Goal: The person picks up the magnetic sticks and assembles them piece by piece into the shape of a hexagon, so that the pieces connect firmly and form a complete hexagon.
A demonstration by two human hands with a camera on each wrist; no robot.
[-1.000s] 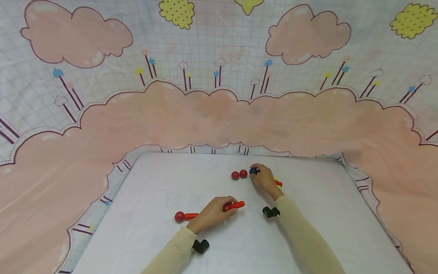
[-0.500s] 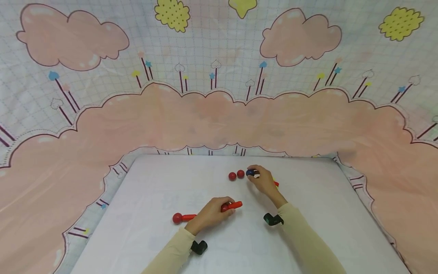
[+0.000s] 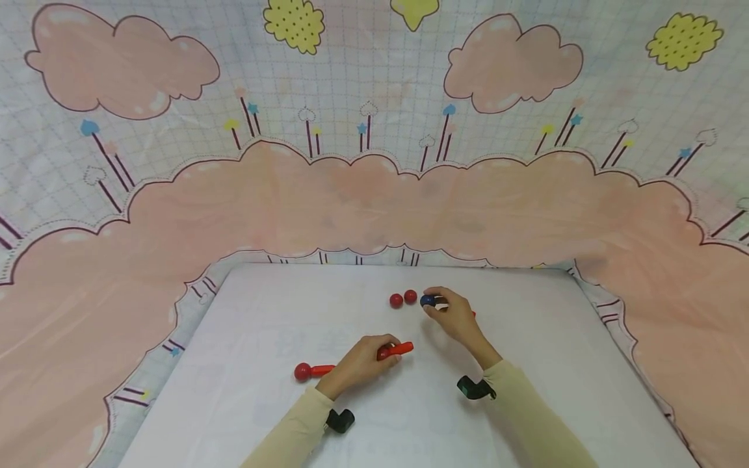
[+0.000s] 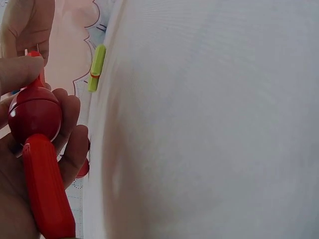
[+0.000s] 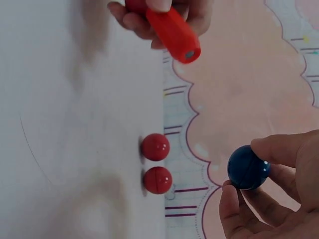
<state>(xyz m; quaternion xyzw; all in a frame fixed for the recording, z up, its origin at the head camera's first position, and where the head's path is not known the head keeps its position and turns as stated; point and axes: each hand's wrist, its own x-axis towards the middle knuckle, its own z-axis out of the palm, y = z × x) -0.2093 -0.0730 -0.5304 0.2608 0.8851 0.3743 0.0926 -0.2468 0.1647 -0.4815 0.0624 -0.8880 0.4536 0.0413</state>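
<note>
Right hand (image 3: 458, 318) pinches the blue ball (image 5: 245, 167), just shifted beside the red balls (image 5: 154, 147). Left hand (image 3: 359, 363) grips a separate ball-and-rod piece (image 4: 34, 119).

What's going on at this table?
A person is handling ball-and-rod pieces. The left hand grips a red ball with red rods on opposite sides. The right hand pinches a blue ball above the white table, apart from that piece. Two red balls rest nearby.
</note>
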